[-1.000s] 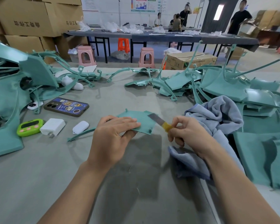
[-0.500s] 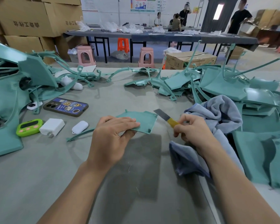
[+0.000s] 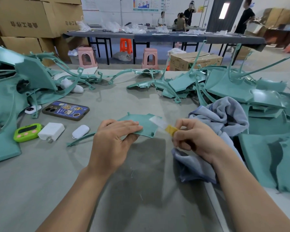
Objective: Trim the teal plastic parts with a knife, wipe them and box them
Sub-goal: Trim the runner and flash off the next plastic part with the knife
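Here, nearest the camera, two bare forearms reach in from 6 o'clock over a grey table [image 3: 40, 181]. The left hand [image 3: 114, 139] holds a flat teal part [image 3: 141, 125] at the middle of the view. Its four fingers lie straight and pressed together on the top face, and the thumb comes up under the near edge, so the part is pinched between them. A thin curved teal strip [image 3: 80, 139] runs out from under that hand toward 8 o'clock; whether it joins the part cannot be told.

At 3 o'clock of the part, the right hand [image 3: 196, 139] has its fingers curled round the yellow handle of a knife [image 3: 170, 129]. The blurred blade points to 10 o'clock and lies over the part's right edge. Under and behind this hand sits a crumpled grey-blue cloth [image 3: 224, 118].

At 9 o'clock of the part a small white case [image 3: 80, 131], a white charger [image 3: 51, 131] and a green timer [image 3: 28, 132] lie in a row, with a phone [image 3: 65, 110] just beyond them.

Farther out, a left pile of teal parts [image 3: 7, 101] fills 9 to 10 o'clock and a right pile of teal parts [image 3: 233, 84] fills 1 to 3 o'clock.

Past the table's far edge at 12 o'clock are a cardboard box [image 3: 196, 61] and pink stools [image 3: 87, 56]. Behind them is a long dark table [image 3: 157, 37], with stacked cartons [image 3: 23, 19] at 11 o'clock and people [image 3: 244, 15] standing at the back.
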{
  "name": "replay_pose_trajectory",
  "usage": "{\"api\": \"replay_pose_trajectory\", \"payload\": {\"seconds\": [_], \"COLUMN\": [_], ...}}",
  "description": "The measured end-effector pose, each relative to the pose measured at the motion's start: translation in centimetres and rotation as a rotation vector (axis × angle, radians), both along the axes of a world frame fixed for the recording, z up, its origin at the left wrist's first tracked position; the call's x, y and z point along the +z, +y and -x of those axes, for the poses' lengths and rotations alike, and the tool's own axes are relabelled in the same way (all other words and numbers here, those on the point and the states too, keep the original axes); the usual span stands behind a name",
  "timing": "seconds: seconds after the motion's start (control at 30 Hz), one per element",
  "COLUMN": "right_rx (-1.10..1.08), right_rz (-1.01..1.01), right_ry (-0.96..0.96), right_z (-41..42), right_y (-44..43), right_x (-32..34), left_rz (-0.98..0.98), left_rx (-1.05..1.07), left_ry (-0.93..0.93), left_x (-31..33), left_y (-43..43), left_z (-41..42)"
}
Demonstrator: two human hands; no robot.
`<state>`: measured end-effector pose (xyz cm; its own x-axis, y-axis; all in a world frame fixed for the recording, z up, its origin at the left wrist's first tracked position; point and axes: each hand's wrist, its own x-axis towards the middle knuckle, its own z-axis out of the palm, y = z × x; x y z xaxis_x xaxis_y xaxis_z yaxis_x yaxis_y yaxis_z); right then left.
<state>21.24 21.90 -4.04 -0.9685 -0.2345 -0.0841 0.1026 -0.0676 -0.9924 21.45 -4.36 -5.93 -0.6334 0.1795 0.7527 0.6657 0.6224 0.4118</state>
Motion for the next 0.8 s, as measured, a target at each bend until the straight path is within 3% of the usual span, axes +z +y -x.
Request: {"api": "replay_pose_trajectory", "payload": {"seconds": [0.07, 0.17, 0.2, 0.23, 0.3, 0.37, 0.43, 0.5, 0.53, 0.6, 0.67, 0.73, 0.8], "right_rx": [-0.029, -0.404, -0.492, -0.504, -0.345, -0.122, -0.135, -0.370, -0.476, -0.503, -0.331, -0.154, -0.205], "right_rz": [-0.137, -0.741, -0.790, -0.679, -0.272, -0.109, -0.269, -0.650, -0.724, -0.462, -0.139, -0.138, -0.418], "right_ry": [-0.055, -0.030, -0.010, 0.013, 0.003, -0.044, -0.077, -0.064, -0.045, 0.018, 0.000, -0.064, -0.086], "right_z": [0.2, 1.2, 1.4, 1.3, 0.6, 0.0, 0.3, 1.0, 1.2, 1.0, 0.5, 0.1, 0.7], "right_y": [-0.2, 0.5, 0.8, 0.9, 0.6, 0.1, 0.2, 0.6, 0.8, 0.7, 0.5, 0.3, 0.5], "right_x": [-0.1, -0.6, -0.6, -0.6, -0.3, 0.1, -0.1, -0.3, -0.4, -0.3, -0.2, -0.1, -0.4], "left_rz": [0.004, 0.005, 0.001, 0.000, 0.004, 0.008, 0.010, 0.003, -0.005, -0.013, -0.004, -0.001, 0.004], "left_rx": [-0.002, -0.009, -0.007, -0.005, -0.009, -0.016, -0.020, -0.022, -0.021, -0.020, -0.026, -0.029, -0.029], "left_ry": [-0.001, -0.002, 0.000, 0.000, 0.001, 0.005, 0.010, 0.015, 0.014, 0.013, 0.014, 0.014, 0.016], "left_x": [0.0, 0.0, 0.0, 0.0, 0.0, 0.0, 0.0, -0.1, -0.1, -0.1, -0.1, -0.2, -0.3], "left_y": [0.0, 0.1, 0.2, 0.1, 0.1, 0.0, 0.0, 0.0, 0.0, 0.0, 0.1, 0.0, 0.0], "left_z": [0.0, -0.1, -0.1, -0.1, 0.0, 0.0, 0.0, 0.0, 0.0, 0.0, 0.1, 0.2, 0.2]}}
